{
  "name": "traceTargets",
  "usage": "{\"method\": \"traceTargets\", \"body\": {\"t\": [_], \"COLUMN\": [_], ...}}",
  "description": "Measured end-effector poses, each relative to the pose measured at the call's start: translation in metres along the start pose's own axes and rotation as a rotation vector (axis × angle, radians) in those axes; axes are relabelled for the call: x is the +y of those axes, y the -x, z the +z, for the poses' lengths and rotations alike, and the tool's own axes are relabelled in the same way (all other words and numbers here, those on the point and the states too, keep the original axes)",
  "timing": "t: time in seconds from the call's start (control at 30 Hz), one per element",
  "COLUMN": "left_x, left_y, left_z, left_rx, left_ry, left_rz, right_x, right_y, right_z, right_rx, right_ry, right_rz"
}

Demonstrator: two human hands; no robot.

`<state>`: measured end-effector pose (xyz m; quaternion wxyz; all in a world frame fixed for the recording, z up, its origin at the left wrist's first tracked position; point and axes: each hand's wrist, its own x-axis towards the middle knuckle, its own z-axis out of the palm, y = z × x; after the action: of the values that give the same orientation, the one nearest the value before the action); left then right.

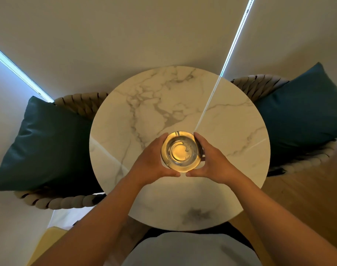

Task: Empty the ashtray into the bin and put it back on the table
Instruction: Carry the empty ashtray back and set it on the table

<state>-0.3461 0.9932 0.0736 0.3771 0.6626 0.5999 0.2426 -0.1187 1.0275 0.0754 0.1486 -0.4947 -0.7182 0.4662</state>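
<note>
A round, shiny gold-coloured ashtray (181, 151) sits over the middle of a round white marble table (231, 121). Its bowl looks nearly bare, with a few small specks of ash right of centre. My left hand (153, 160) cups its left side and my right hand (211, 158) cups its right side, thumbs nearly meeting under the near rim. Whether the ashtray rests on the table or is lifted just above it I cannot tell. No bin is in view.
Two woven rope chairs flank the table, each with a dark teal cushion: one on the left (43, 146), one on the right (302, 116). Pale blinds (144, 35) hang behind. Wooden floor (307, 189) shows at the right.
</note>
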Motion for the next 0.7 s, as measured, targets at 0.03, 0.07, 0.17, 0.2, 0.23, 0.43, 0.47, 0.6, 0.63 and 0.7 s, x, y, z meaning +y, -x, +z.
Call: {"method": "traceTargets", "body": {"t": [0.03, 0.07, 0.17, 0.2, 0.23, 0.43, 0.47, 0.6, 0.63, 0.7], "left_x": [-0.004, -0.007, -0.016, -0.02, -0.023, -0.043, -0.046, -0.06, -0.063, -0.071], "left_y": [-0.009, -0.018, -0.044, -0.052, -0.061, -0.111, -0.117, -0.133, -0.136, -0.142], "left_z": [-0.001, -0.001, 0.003, 0.007, 0.01, 0.035, 0.038, 0.048, 0.05, 0.054], "left_rx": [0.0, 0.001, -0.016, -0.022, -0.024, -0.034, -0.035, -0.009, -0.007, -0.006], "left_ry": [0.007, 0.01, 0.02, 0.025, 0.027, -0.029, -0.041, -0.096, -0.113, -0.161], "left_rz": [-0.002, -0.01, -0.06, -0.08, -0.096, -0.176, -0.185, -0.214, -0.219, -0.22], "right_x": [0.002, 0.005, 0.016, 0.022, 0.027, 0.065, 0.07, 0.087, 0.09, 0.095], "right_y": [-0.009, -0.018, -0.047, -0.056, -0.065, -0.116, -0.122, -0.142, -0.146, -0.154], "right_z": [0.0, -0.001, -0.006, -0.008, -0.01, -0.02, -0.02, -0.015, -0.014, -0.011], "right_rx": [0.002, 0.004, -0.017, -0.029, -0.036, -0.086, -0.093, -0.102, -0.104, -0.103], "right_ry": [0.009, 0.02, 0.054, 0.061, 0.071, 0.155, 0.168, 0.241, 0.276, 0.375], "right_rz": [0.002, 0.009, 0.034, 0.038, 0.038, 0.066, 0.075, 0.069, 0.062, 0.045]}}
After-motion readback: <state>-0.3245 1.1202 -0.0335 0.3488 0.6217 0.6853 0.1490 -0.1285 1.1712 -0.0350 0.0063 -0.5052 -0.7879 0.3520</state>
